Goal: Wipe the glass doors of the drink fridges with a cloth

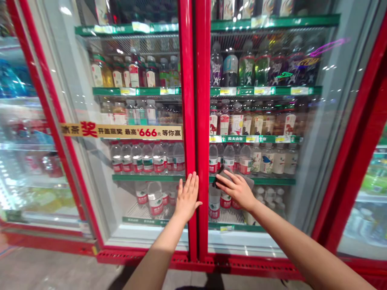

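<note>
My left hand (pixel 188 197) lies flat with its fingers stretched upward and its thumb out to the right. It rests at the inner edge of the left glass door, by the red door frame (pixel 188 80). Under my right hand (pixel 238 190) is a dark grey cloth (pixel 223 170), held against the right glass door (pixel 260 250). The cloth shows at the fingertips and beside the back of the hand; the palm hides the rest. Behind the glass, close to both hands, stand clear water bottles (pixel 156 201) with red labels.
Green-edged shelves (pixel 273 181) hold rows of drinks behind both doors. A yellow banner (pixel 121 131) with printed characters crosses the left glass. Another cooler (pixel 39 237) adjoins on the left, and one more stands at the right. Grey floor (pixel 60 270) runs along the red base.
</note>
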A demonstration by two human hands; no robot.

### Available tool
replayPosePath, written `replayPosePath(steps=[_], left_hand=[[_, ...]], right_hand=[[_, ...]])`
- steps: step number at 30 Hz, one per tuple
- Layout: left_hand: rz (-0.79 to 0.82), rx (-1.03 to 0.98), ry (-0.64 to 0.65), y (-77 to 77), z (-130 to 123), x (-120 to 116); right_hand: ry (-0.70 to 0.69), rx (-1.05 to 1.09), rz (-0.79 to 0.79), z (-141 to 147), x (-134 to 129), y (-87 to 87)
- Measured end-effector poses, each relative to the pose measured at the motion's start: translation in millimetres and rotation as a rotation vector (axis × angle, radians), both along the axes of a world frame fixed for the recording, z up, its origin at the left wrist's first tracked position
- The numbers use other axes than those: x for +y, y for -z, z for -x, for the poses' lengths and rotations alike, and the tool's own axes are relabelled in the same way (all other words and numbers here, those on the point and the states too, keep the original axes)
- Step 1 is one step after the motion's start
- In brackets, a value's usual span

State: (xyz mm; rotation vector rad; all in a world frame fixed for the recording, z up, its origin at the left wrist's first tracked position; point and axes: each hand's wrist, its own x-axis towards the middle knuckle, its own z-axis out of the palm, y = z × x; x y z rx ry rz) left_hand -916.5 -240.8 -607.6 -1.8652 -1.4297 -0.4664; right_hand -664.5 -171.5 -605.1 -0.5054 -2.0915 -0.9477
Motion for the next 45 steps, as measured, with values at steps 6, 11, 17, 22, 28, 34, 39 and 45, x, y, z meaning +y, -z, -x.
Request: replayPosePath(steps=[6,11,17,22,28,34,39,45], left_hand=[[-0.008,-0.056,0.007,11.4,0,-5],[-0.103,-0.138,-0.007,23.4,-7,3],[-0.183,-0.297,0.044,43.1,-8,10],[-0.181,-0.400,0.066,47.4,-10,11],[-0.243,-0.510,0.020,60.4,-21,10],[-0.323,-0.553,-0.002,89.0,-46,12],[-0.345,-0.554,-0.076,92.4,-73,14],[-0.343,-0.529,-0.123,103.8,-84,7]], right_hand=[[-0.001,-0.004,-0.068,41,-6,-45.7],[0.099,0.129,-0.081,67,15,-92.8],[0.014,0.035,-0.101,65,9,-26.8],[-0.008,-0.063,-0.107,54,7,-23.3],[-0.059,0.090,-0.105,67,18,-37.6],[-0.211,-0.091,-0.139,51,15,50.0],[-0.101,0.208,-0.061,34,21,11.1],[-0.114,0.105,-0.055,38,22,39.9]])
